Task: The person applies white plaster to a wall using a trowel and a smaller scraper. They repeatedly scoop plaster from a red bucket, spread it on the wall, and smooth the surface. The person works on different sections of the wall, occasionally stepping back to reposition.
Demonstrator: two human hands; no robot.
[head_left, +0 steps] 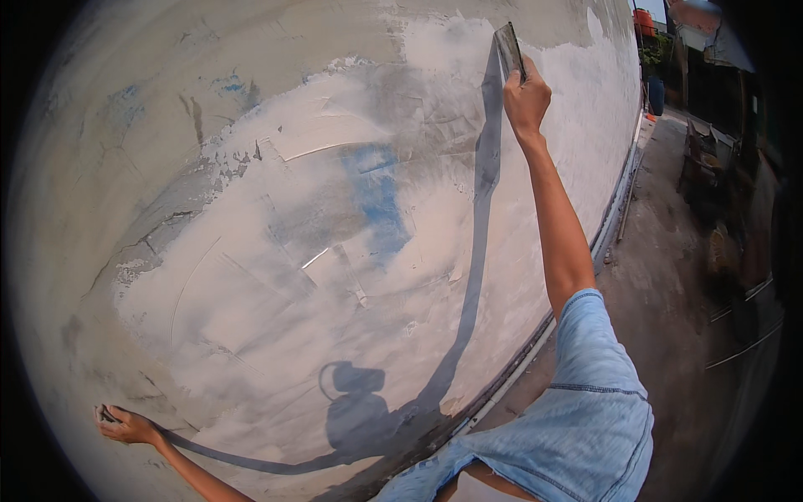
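Your right grip (527, 102) clamps a flat trowel (508, 52) at the patchy wall (251, 293); your left grip (130, 427) holds a small dark object (106, 414).

The small dark object (106, 414) in the bare left hand (130, 425) is mostly hidden by the fingers, and its kind cannot be told; the left forearm (197, 473) is cut off by the lower edge. The bare right hand (527, 102) covers the grip of the flat, grey, dark-edged trowel (508, 52). The light-blue short-sleeved shirt (594, 427) runs out below and hides the near end of the long white pipe (510, 376). The grey-and-white plastered wall (226, 284) is cut off above, and the dark clutter (711, 163) far right is too dim to sort out
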